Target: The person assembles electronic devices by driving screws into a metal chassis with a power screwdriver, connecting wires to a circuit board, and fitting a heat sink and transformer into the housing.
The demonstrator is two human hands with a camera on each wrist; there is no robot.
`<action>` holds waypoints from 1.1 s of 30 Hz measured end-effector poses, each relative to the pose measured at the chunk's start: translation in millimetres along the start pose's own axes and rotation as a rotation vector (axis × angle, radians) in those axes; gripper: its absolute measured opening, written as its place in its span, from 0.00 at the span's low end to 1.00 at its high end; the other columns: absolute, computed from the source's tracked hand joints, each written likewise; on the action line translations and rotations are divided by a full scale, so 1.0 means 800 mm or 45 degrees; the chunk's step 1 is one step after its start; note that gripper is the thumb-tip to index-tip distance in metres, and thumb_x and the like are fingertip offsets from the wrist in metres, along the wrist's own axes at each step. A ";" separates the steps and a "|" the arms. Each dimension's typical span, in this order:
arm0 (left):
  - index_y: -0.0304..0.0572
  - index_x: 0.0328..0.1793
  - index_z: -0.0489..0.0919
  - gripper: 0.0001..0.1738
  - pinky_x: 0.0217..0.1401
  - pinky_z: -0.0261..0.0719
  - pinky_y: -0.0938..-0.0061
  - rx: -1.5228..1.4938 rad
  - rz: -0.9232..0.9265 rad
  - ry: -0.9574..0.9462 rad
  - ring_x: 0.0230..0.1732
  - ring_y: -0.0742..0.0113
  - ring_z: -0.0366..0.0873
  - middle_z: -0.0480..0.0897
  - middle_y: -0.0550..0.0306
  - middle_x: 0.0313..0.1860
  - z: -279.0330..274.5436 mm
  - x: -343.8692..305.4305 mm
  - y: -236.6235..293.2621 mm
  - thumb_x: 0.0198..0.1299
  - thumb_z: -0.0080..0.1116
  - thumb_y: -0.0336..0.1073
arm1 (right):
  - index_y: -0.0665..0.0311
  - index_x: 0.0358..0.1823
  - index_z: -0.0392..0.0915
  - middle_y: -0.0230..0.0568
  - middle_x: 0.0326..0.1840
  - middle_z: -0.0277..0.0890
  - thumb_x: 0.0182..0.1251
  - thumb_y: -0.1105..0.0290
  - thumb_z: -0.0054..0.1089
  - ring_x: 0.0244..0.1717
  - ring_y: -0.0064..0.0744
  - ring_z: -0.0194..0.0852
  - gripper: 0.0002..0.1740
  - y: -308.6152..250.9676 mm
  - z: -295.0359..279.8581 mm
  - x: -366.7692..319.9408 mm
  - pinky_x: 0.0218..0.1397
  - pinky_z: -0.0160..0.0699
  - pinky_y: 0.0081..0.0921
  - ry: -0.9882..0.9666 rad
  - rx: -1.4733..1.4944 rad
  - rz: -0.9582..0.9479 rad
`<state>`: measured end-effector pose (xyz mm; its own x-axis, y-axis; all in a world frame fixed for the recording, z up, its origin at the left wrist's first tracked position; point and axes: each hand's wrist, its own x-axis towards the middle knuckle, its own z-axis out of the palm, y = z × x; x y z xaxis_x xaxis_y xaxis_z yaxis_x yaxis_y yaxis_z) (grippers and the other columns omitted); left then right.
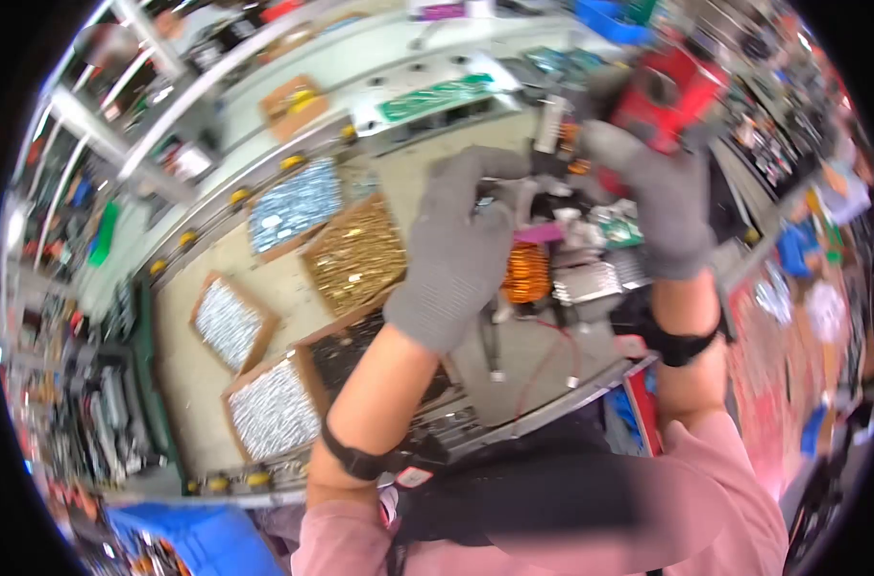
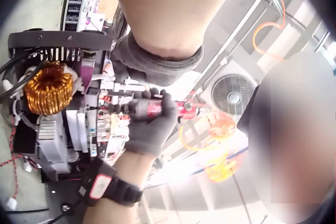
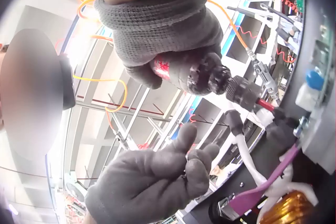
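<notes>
My gloved right hand point(image 1: 663, 197) grips a red and black power screwdriver point(image 3: 244, 91) around its body. Its red bit point(image 3: 266, 105) points at the side of a black-framed electronic assembly, its tip right by a screw there. The assembly carries a copper coil point(image 1: 526, 273), a purple strip point(image 3: 254, 198) and white-sleeved leads point(image 3: 248, 158). Beside the coil, on the other side of the assembly, is my gloved left hand point(image 1: 456, 250). In the right wrist view its fingers are loosely bent, thumb raised, with nothing visible between them.
Cardboard trays of silver point(image 1: 274, 408), gold point(image 1: 355, 254) and bluish point(image 1: 295, 206) small parts lie left on the bench. Thin red wires point(image 1: 555, 336) trail in front of the assembly. A green circuit board point(image 1: 437, 96) is at the back. A blurred red shape point(image 1: 672, 91) shows beyond my right hand.
</notes>
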<state>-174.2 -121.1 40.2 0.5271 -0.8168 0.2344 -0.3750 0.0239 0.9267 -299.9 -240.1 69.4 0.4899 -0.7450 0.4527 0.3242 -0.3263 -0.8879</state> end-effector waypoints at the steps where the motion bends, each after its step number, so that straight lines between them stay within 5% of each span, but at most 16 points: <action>1: 0.37 0.51 0.77 0.18 0.48 0.77 0.73 -0.269 -0.031 -0.024 0.42 0.67 0.78 0.77 0.54 0.42 -0.016 0.000 -0.015 0.51 0.54 0.27 | 0.64 0.47 0.76 0.33 0.35 0.77 0.56 0.70 0.66 0.31 0.22 0.74 0.17 -0.007 -0.004 -0.005 0.31 0.73 0.20 -0.013 -0.041 0.026; 2: 0.33 0.53 0.75 0.19 0.49 0.77 0.74 -0.432 -0.068 -0.013 0.41 0.69 0.78 0.79 0.53 0.43 -0.020 -0.002 -0.016 0.53 0.55 0.28 | 0.65 0.45 0.79 0.33 0.38 0.79 0.58 0.70 0.63 0.34 0.20 0.75 0.13 0.000 -0.018 -0.013 0.35 0.73 0.19 0.119 -0.131 0.119; 3: 0.34 0.54 0.74 0.20 0.46 0.79 0.73 -0.246 -0.022 0.017 0.41 0.69 0.80 0.80 0.52 0.42 -0.024 0.001 -0.030 0.54 0.56 0.30 | 0.66 0.50 0.77 0.37 0.37 0.76 0.64 0.66 0.56 0.36 0.24 0.74 0.16 0.020 -0.044 -0.019 0.37 0.74 0.23 0.136 -0.294 -0.121; 4: 0.34 0.54 0.75 0.19 0.41 0.81 0.72 -0.552 -0.219 0.047 0.38 0.68 0.81 0.81 0.50 0.42 -0.022 -0.003 -0.017 0.56 0.57 0.32 | 0.68 0.52 0.76 0.41 0.40 0.77 0.67 0.66 0.51 0.38 0.30 0.75 0.17 0.001 -0.043 -0.024 0.44 0.76 0.29 0.244 -0.300 -0.088; 6: 0.32 0.47 0.77 0.14 0.33 0.82 0.72 -0.485 -0.019 0.142 0.31 0.64 0.83 0.82 0.49 0.37 -0.004 0.009 -0.034 0.58 0.56 0.33 | 0.72 0.60 0.70 0.55 0.47 0.76 0.65 0.65 0.47 0.46 0.46 0.75 0.25 0.018 -0.092 -0.035 0.59 0.72 0.45 -0.149 0.237 -0.373; 7: 0.30 0.43 0.77 0.11 0.29 0.82 0.71 -1.104 -0.173 0.012 0.26 0.62 0.82 0.82 0.48 0.33 -0.011 -0.005 -0.010 0.58 0.55 0.31 | 0.68 0.59 0.70 0.49 0.45 0.76 0.62 0.63 0.54 0.43 0.44 0.74 0.25 -0.016 -0.043 -0.022 0.48 0.73 0.38 -0.113 0.442 -0.409; 9: 0.29 0.37 0.76 0.07 0.17 0.77 0.73 -1.330 -0.249 0.025 0.17 0.63 0.79 0.80 0.48 0.25 0.005 0.000 -0.008 0.57 0.54 0.28 | 0.65 0.53 0.73 0.45 0.40 0.76 0.57 0.65 0.60 0.37 0.38 0.73 0.22 -0.071 0.014 -0.030 0.35 0.73 0.30 -0.034 0.482 -0.593; 10: 0.29 0.35 0.76 0.05 0.13 0.74 0.74 -1.358 -0.212 0.012 0.14 0.64 0.77 0.79 0.48 0.22 0.007 0.000 -0.007 0.56 0.54 0.27 | 0.65 0.45 0.75 0.43 0.36 0.75 0.61 0.59 0.60 0.33 0.33 0.73 0.18 -0.115 0.059 -0.053 0.31 0.74 0.25 0.499 1.449 0.008; 12: 0.29 0.32 0.77 0.05 0.09 0.69 0.75 -1.222 -0.215 0.000 0.10 0.67 0.73 0.76 0.52 0.17 0.005 -0.006 -0.003 0.56 0.55 0.27 | 0.72 0.29 0.77 0.48 0.25 0.75 0.55 0.62 0.59 0.23 0.43 0.71 0.16 -0.089 0.063 -0.049 0.26 0.70 0.33 0.692 0.601 -0.636; 14: 0.28 0.32 0.79 0.07 0.09 0.68 0.75 -1.139 -0.198 0.010 0.10 0.69 0.73 0.77 0.50 0.16 0.002 -0.013 -0.001 0.56 0.56 0.28 | 0.74 0.25 0.81 0.52 0.23 0.77 0.50 0.67 0.59 0.25 0.44 0.76 0.13 -0.085 0.059 -0.048 0.29 0.74 0.37 0.638 0.738 -0.638; 16: 0.26 0.35 0.79 0.08 0.13 0.73 0.76 -1.154 -0.157 -0.034 0.12 0.67 0.76 0.79 0.47 0.19 -0.004 -0.025 0.006 0.56 0.54 0.27 | 0.74 0.22 0.80 0.50 0.21 0.77 0.51 0.67 0.60 0.23 0.45 0.76 0.13 -0.043 0.009 -0.032 0.30 0.74 0.39 0.740 -0.112 -0.948; 17: 0.26 0.35 0.79 0.08 0.13 0.73 0.76 -1.148 -0.153 -0.022 0.12 0.67 0.76 0.79 0.47 0.19 0.001 -0.025 0.001 0.56 0.54 0.27 | 0.74 0.22 0.80 0.50 0.21 0.77 0.51 0.67 0.60 0.23 0.45 0.76 0.13 -0.055 0.025 -0.040 0.30 0.74 0.39 0.734 -0.099 -0.947; 19: 0.23 0.40 0.78 0.09 0.17 0.77 0.77 -1.267 0.069 -0.134 0.14 0.65 0.78 0.81 0.44 0.21 0.012 -0.020 -0.012 0.56 0.53 0.25 | 0.70 0.26 0.81 0.48 0.23 0.78 0.52 0.66 0.60 0.23 0.46 0.75 0.11 -0.082 0.055 -0.061 0.30 0.74 0.40 0.347 0.875 -0.437; 22: 0.24 0.42 0.79 0.13 0.19 0.80 0.74 -1.306 -0.029 -0.155 0.18 0.60 0.82 0.81 0.46 0.24 0.014 -0.020 -0.009 0.49 0.53 0.21 | 0.63 0.34 0.81 0.46 0.28 0.80 0.53 0.65 0.60 0.26 0.46 0.76 0.10 -0.089 0.062 -0.062 0.30 0.74 0.42 0.388 0.912 -0.479; 23: 0.20 0.42 0.73 0.11 0.17 0.78 0.75 -1.283 0.028 -0.126 0.14 0.62 0.79 0.81 0.42 0.22 0.015 -0.019 -0.008 0.52 0.52 0.20 | 0.56 0.39 0.80 0.46 0.32 0.80 0.53 0.65 0.59 0.31 0.46 0.77 0.11 -0.085 0.053 -0.056 0.30 0.75 0.44 0.354 0.863 -0.560; 33: 0.26 0.32 0.72 0.04 0.07 0.74 0.73 -1.248 -0.041 -0.040 0.11 0.61 0.77 0.79 0.44 0.18 0.017 -0.016 -0.013 0.55 0.48 0.24 | 0.62 0.35 0.82 0.50 0.29 0.80 0.55 0.61 0.58 0.28 0.49 0.78 0.13 -0.075 0.041 -0.046 0.29 0.79 0.48 0.311 0.749 -0.561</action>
<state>-187.3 -118.7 23.6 0.5000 -0.8403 0.2096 0.4463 0.4574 0.7691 -310.7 -174.1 109.1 0.0459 -0.7475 0.6627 0.8580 -0.3103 -0.4094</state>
